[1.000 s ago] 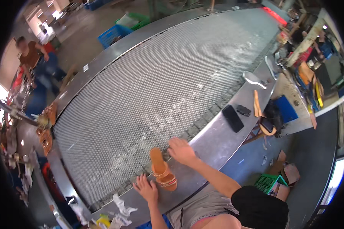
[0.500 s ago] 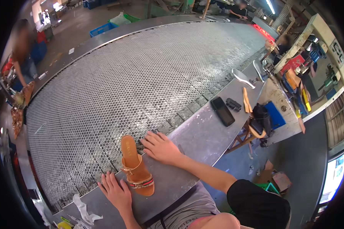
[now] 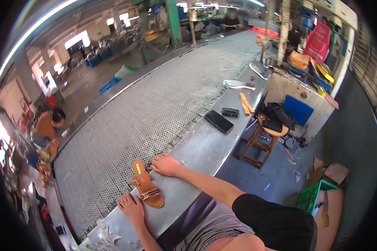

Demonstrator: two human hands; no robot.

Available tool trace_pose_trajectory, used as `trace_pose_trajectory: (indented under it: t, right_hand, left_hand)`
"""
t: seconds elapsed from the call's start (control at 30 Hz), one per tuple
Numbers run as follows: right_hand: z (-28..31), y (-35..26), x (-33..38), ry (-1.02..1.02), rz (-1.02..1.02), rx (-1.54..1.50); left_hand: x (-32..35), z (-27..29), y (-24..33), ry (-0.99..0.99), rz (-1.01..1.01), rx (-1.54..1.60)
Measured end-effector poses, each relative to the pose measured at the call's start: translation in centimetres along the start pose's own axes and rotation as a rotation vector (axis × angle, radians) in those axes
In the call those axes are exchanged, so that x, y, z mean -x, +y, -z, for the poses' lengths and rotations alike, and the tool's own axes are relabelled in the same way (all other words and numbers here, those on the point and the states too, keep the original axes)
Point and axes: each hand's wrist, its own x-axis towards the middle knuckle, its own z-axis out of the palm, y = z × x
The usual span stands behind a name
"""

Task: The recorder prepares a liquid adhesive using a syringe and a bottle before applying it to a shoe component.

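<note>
Sandal (image 3: 143, 180) w/ straps (image 3: 150, 194) on, looks assembled; remainder unclear. L hand (image 3: 132, 208) & R hand (image 3: 165, 164) flank it, fingers loosely extended, empty.

One sandal (image 3: 148, 186), two sole-shaped pieces (image 3: 238, 85), one stool (image 3: 262, 142).

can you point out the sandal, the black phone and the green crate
Sandal (image 3: 146, 185), head view: on its brown upper
Black phone (image 3: 219, 121), head view: on its dark face
Green crate (image 3: 309, 198), head view: on its side wall
</note>
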Motion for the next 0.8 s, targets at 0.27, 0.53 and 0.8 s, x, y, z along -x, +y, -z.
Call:
trace_pose_trajectory:
  t: [0.27,0.53,0.8]
  right_hand:
    - [9.6,-8.7,7.1,0.079,0.141,-0.437]
    - [9.9,-10.1,28.4,-0.438,0.082,-0.532]
    - [8.1,-12.0,30.7,-0.48,-0.128,-0.423]
  left_hand:
    - [1.6,0.6,-0.9,0.193,-0.167,0.191]
    - [22.1,-2.5,-1.3,-0.321,-0.669,0.777]
    - [25.2,-0.1,3.6,-0.529,-0.515,0.527]
